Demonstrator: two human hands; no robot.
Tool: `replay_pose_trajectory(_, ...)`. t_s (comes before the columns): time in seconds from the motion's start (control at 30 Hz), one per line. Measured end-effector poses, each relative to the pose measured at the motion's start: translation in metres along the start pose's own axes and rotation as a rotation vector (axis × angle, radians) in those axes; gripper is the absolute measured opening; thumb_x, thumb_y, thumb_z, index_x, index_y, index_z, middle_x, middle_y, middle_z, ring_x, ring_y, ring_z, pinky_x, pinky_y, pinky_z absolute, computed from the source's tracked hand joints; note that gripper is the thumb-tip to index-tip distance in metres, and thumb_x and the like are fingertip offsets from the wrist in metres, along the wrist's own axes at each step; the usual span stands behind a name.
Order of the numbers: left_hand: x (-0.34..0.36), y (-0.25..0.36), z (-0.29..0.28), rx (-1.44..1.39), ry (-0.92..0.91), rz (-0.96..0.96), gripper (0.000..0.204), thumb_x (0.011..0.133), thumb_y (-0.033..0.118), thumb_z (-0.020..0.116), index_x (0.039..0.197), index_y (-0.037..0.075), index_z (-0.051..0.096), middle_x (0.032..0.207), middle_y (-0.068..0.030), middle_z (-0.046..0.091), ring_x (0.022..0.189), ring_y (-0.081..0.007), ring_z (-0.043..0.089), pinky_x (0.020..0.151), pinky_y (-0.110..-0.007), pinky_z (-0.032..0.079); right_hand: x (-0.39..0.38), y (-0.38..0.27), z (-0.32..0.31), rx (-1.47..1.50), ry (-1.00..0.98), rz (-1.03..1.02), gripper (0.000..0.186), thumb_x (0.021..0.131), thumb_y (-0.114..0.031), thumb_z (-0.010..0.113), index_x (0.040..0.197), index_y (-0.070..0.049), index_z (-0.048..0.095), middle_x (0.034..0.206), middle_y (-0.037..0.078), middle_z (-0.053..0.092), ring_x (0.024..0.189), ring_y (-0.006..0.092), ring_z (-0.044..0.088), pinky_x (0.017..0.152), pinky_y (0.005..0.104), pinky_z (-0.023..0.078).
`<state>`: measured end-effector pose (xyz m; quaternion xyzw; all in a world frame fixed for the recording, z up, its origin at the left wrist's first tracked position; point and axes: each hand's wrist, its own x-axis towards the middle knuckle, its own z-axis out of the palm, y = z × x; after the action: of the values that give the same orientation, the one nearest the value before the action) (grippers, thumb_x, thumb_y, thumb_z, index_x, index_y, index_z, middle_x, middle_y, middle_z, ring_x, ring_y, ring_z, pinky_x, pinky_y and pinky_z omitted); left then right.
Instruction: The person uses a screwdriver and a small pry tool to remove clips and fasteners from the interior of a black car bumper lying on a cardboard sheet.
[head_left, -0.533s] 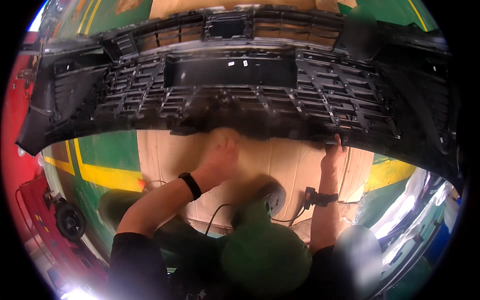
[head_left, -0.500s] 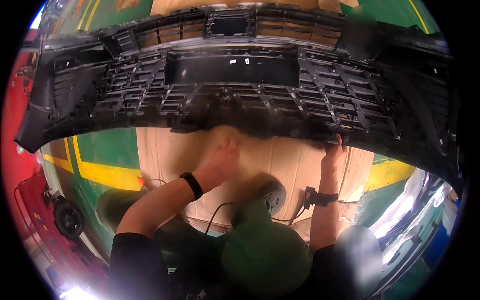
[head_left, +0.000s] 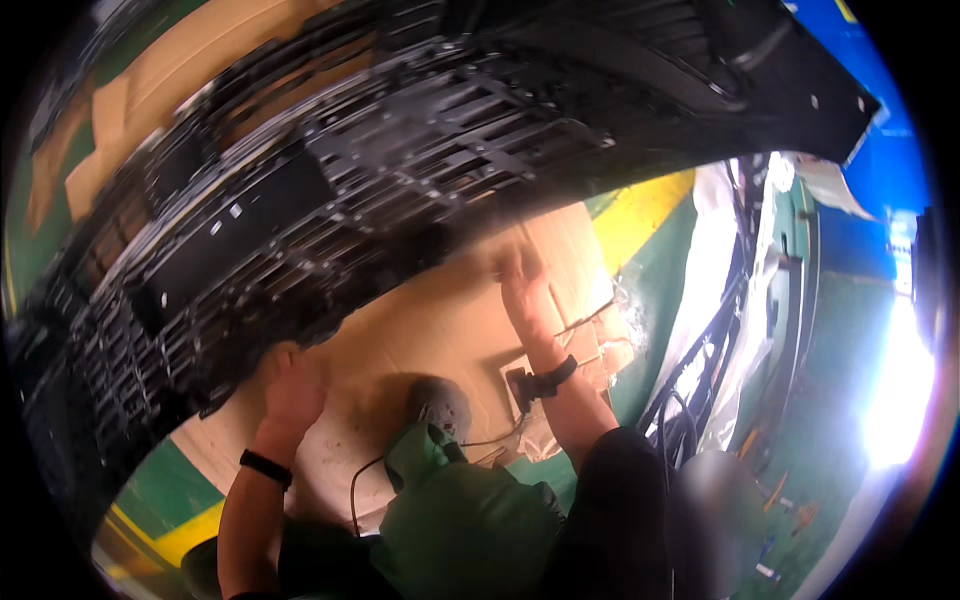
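Observation:
A large black plastic car bumper with slatted grilles (head_left: 245,230) spans the upper and left part of the head view, over flattened cardboard (head_left: 430,320). My left hand (head_left: 295,390) is at the bumper's lower edge, left of centre, its fingers blurred and half bent; I cannot tell whether they grip it. My right hand (head_left: 522,275) is raised just beneath the bumper's edge to the right, smeared by motion, and what it holds, if anything, is unclear. A dark strapped device (head_left: 545,385) is on my right wrist.
Green floor with a yellow band (head_left: 645,210) shows around the cardboard. At the right lie long parts with white wrapping (head_left: 705,290), black cables, scattered tools (head_left: 775,500) and a blue surface (head_left: 860,250). A dark shoe (head_left: 440,400) rests on the cardboard near my hands.
The view has swung to the right, so the bumper appears tilted and more of the right-hand floor shows. My right hand has left the spot where its fingers were hooked at the bumper's edge.

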<state>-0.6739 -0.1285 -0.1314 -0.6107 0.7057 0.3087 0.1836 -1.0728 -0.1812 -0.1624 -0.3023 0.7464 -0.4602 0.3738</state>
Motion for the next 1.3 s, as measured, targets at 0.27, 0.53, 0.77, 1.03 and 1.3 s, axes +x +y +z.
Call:
replay_pose_trajectory(0.27,0.026,-0.007,0.006,0.248,-0.171,0.167,0.101,0.071,0.046,0.088,0.145,-0.007,0.045,0.152,-0.0279,0.044,0.142,-0.0424,0.042,0.119,-0.053,0.033,0.037,0.028,-0.035,-0.441,0.214,-0.24,0.014,0.101,-0.018,0.059,0.105,-0.005,0.063,0.092,0.022,0.071,0.085,0.0443,0.068,0.075,0.0497,0.054)
replay_pose_trajectory(0.53,0.024,0.006,-0.005,0.021,-0.13,0.029,0.115,0.066,0.04,0.093,0.152,-0.007,0.033,0.154,-0.0271,0.042,0.142,-0.0414,0.041,0.121,-0.048,0.029,0.03,0.043,-0.033,-0.705,0.128,-0.457,0.017,0.09,-0.009,0.068,0.103,-0.004,0.059,0.09,0.017,0.061,0.087,0.0387,0.061,0.074,0.048,0.051)
replay_pose_trajectory(0.77,0.024,0.01,-0.003,0.137,-0.191,-0.041,0.12,0.065,0.04,0.094,0.154,-0.007,0.029,0.155,-0.0289,0.04,0.143,-0.0432,0.039,0.121,-0.052,0.026,0.034,0.034,-0.032,-0.762,0.083,-0.408,0.018,0.088,-0.008,0.068,0.103,-0.003,0.06,0.094,0.017,0.062,0.09,0.0383,0.061,0.077,0.0476,0.052)
replay_pose_trajectory(1.03,0.016,-0.002,-0.005,0.101,-0.17,0.153,0.098,0.077,0.046,0.083,0.151,-0.002,0.041,0.153,-0.0293,0.042,0.138,-0.047,0.04,0.119,-0.055,0.029,0.035,0.033,-0.028,-0.851,0.005,-0.369,0.033,0.089,-0.015,0.064,0.119,-0.003,0.06,0.107,0.02,0.061,0.102,0.0407,0.059,0.089,0.0493,0.05)
replay_pose_trajectory(1.3,0.034,0.011,-0.034,0.007,-0.392,0.012,0.087,0.09,0.057,0.066,0.14,-0.012,0.051,0.148,-0.0341,0.049,0.138,-0.0435,0.049,0.116,-0.046,0.04,0.03,-0.027,0.013,-0.902,-0.274,-0.047,0.024,0.088,-0.019,0.062,0.105,-0.003,0.067,0.106,0.021,0.067,0.104,0.0391,0.062,0.085,0.0483,0.053)
